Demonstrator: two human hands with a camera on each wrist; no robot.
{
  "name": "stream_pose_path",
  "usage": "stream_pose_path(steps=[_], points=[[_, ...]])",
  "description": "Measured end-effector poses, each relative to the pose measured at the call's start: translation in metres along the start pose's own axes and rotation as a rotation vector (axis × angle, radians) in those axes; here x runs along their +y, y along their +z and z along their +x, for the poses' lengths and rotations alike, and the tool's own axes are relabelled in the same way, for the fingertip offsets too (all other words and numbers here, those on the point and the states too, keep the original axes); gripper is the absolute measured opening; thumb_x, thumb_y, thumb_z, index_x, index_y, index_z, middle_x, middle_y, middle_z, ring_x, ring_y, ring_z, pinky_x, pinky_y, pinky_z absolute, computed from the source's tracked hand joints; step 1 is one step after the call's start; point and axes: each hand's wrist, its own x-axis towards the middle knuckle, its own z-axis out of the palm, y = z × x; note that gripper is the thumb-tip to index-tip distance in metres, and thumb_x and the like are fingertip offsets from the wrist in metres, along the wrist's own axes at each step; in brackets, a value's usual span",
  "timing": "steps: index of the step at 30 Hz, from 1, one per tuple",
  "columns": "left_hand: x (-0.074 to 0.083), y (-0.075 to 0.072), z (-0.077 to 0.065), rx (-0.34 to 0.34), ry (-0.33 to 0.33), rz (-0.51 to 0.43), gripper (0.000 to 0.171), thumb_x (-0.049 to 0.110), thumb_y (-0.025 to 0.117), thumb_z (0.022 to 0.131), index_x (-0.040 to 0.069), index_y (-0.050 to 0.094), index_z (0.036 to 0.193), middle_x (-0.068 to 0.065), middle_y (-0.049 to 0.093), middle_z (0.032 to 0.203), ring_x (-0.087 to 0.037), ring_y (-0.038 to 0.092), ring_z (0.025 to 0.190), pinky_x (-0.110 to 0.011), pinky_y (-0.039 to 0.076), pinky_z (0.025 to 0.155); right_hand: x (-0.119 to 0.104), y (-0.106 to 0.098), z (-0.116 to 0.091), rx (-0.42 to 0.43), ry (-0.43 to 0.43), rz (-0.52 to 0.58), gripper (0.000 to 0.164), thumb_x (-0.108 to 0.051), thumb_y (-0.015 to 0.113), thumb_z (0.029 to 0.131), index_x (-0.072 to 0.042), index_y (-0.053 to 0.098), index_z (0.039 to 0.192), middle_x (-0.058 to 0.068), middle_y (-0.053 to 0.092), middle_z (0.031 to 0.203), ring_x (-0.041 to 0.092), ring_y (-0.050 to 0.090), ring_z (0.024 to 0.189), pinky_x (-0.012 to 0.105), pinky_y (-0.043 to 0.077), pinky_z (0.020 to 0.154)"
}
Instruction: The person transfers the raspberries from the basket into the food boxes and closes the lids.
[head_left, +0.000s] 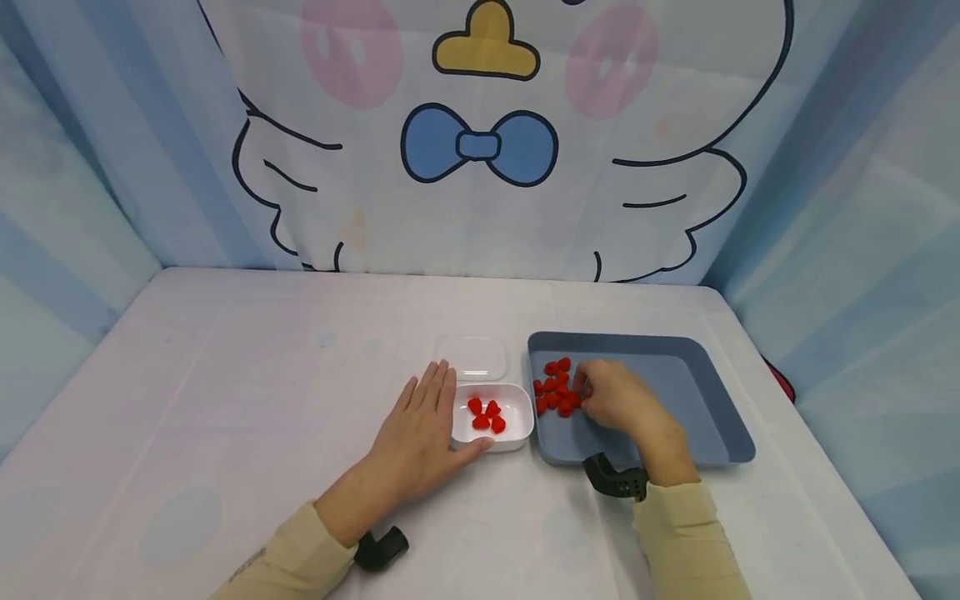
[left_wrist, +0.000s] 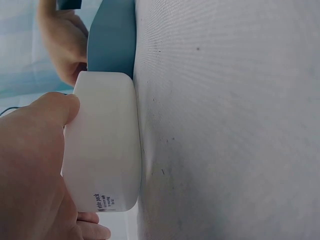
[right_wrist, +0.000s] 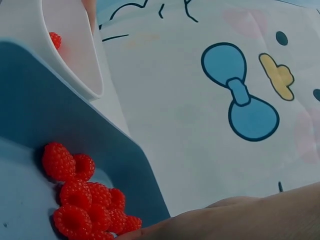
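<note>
My left hand [head_left: 416, 437] rests against a small white plastic box [head_left: 510, 446], its straight fingers along the left side and its thumb at the front rim. Several red raspberries [head_left: 481, 422] lie inside the box. To the right, a blue-grey tray [head_left: 686, 400] bears a cluster of raspberries [right_wrist: 59, 161] at its left end. My right hand [head_left: 618, 400] reaches into the tray with bent fingers, touching the right edge of that cluster. Its fingertips are mostly hidden, so I cannot tell whether a raspberry is pinched. Small print marks the box wall [left_wrist: 102, 150] in the left wrist view.
A clear plastic lid [head_left: 471, 357] lies flat just behind the white box. The tray stands close against the box's right side. Behind the white table [head_left: 247, 400] hangs a curtain [head_left: 480, 225] with a cartoon print. Each wrist wears a black camera mount [head_left: 615, 479].
</note>
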Motion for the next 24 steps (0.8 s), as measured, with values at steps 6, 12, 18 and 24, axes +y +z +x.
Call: stream_pose_path(steps=[6,12,18,24], points=[[-0.0014,0.0016,-0.0008,-0.007,-0.005,0.002,0.102,0.069,0.052,0.089,-0.002,0.022,0.155,-0.019,0.024,0.163,-0.034,0.019,0.153,-0.051,0.018,0.124,0.0007,0.0007,-0.0003,-0.005,0.014,0.027,0.020,0.006,0.063,0.080,-0.003,0.064,0.098,0.009,0.062,0.086,0.022,0.055,0.074,0.032,0.048,0.064],[-0.0022,0.0018,-0.0004,-0.011,-0.006,0.000,0.102,0.069,0.052,0.089,-0.001,0.021,0.156,-0.018,0.023,0.163,-0.033,0.018,0.154,-0.050,0.018,0.125,0.0016,-0.0005,0.0009,0.005,0.017,0.029,0.023,0.006,0.062,0.080,-0.004,0.063,0.101,0.009,0.062,0.086,0.022,0.055,0.074,0.032,0.047,0.063],[-0.0016,0.0017,-0.0005,-0.005,0.004,-0.003,0.101,0.068,0.053,0.088,-0.002,0.023,0.155,-0.020,0.025,0.163,-0.034,0.020,0.153,-0.051,0.019,0.124,0.0021,-0.0017,0.0000,0.025,0.008,0.035,0.024,0.008,0.061,0.079,-0.003,0.062,0.101,0.010,0.061,0.087,0.022,0.054,0.074,0.032,0.046,0.062],[-0.0013,0.0014,-0.0002,0.000,0.004,0.005,0.101,0.068,0.053,0.088,-0.002,0.024,0.155,-0.020,0.025,0.163,-0.034,0.020,0.153,-0.051,0.019,0.124,0.0017,-0.0053,-0.0008,0.045,-0.006,0.064,0.028,0.008,0.060,0.080,0.000,0.063,0.107,0.013,0.062,0.090,0.024,0.055,0.077,0.033,0.050,0.066]])
